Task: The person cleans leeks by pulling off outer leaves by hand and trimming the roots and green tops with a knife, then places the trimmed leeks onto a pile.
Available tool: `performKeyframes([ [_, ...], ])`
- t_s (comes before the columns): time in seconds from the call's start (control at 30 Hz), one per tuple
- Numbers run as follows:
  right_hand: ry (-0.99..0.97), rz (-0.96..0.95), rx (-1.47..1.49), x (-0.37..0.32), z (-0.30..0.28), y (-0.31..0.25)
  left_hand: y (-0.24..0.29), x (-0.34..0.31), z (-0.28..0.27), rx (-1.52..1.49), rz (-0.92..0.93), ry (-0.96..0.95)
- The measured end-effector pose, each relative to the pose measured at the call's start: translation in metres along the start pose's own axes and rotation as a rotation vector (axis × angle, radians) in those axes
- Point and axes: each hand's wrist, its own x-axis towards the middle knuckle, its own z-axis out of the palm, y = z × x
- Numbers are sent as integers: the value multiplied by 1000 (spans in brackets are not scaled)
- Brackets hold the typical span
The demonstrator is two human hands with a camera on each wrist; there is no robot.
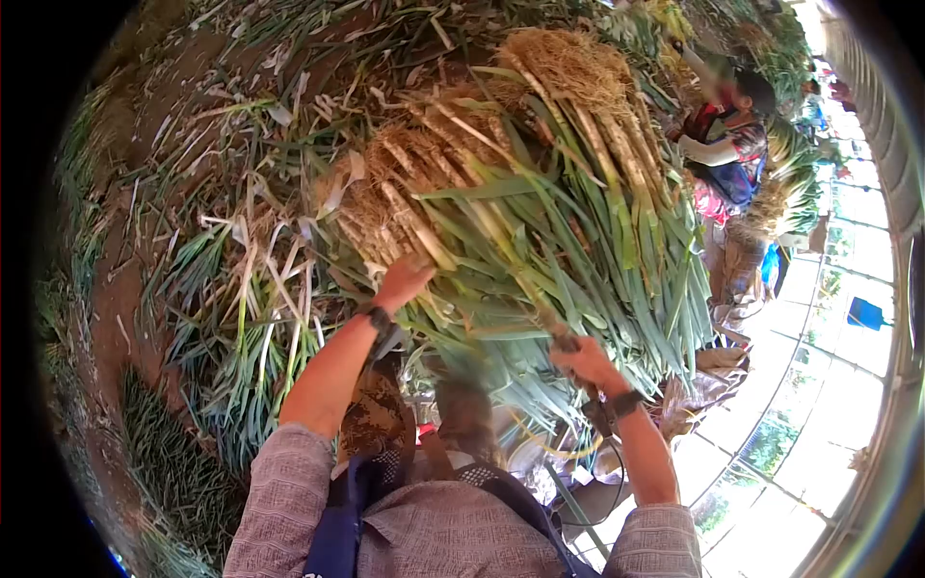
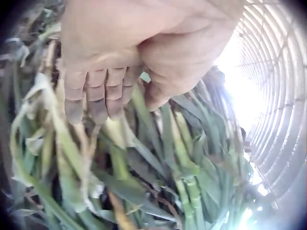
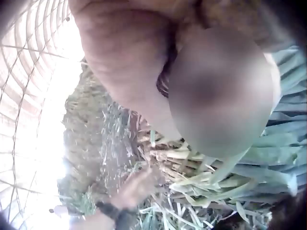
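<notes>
Long green onion stalks [image 1: 617, 222] with pale stems and tangled brown roots [image 1: 568, 67] lie in a heap before the person. The left hand [image 1: 405, 279] is over the pale stems at the heap's near left side; in the left wrist view this hand [image 2: 144, 52] has its fingers extended downward against the stalks [image 2: 192, 187], thumb apart. At the leafy near end, the right hand [image 1: 586, 364] has its fingers curled round the end of a stalk [image 1: 525, 279]. A blurred patch hides much of what the right hand [image 3: 129, 62] holds in the right wrist view.
Loose onion plants [image 1: 255, 318] and scattered leaves cover the brown soil [image 1: 120, 299] at left. Another person [image 1: 727, 144] sits at the upper right near more bundles [image 1: 795, 188]. Brown sacking [image 1: 718, 380] lies right of the heap, beside a bright framed wall. A cable hangs near the right wrist.
</notes>
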Motion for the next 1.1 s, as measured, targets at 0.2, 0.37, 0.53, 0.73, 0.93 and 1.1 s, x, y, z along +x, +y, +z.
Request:
performKeyframes([
  [0.2, 1, 31, 13, -43, -3, 48, 119, 78, 33, 222, 369, -44],
  [0.37, -75, -50, -72, -63, 10, 116, 200, 135, 39, 562, 343, -225],
  [0.53, -89, 32, -39, -88, 5, 132, 193, 158, 66, 1106, 390, -217],
  [0.73, -114, -128, -17, -70, 4, 136, 142, 143, 72, 1240, 655, -193],
  [0.93, -83, -172, 265, -90, -22, 100, 120, 41, 133, 994, 930, -416],
  [1.1, -116, -109, 259, -91, -31, 107, 102, -33, 154, 854, 1059, -372],
])
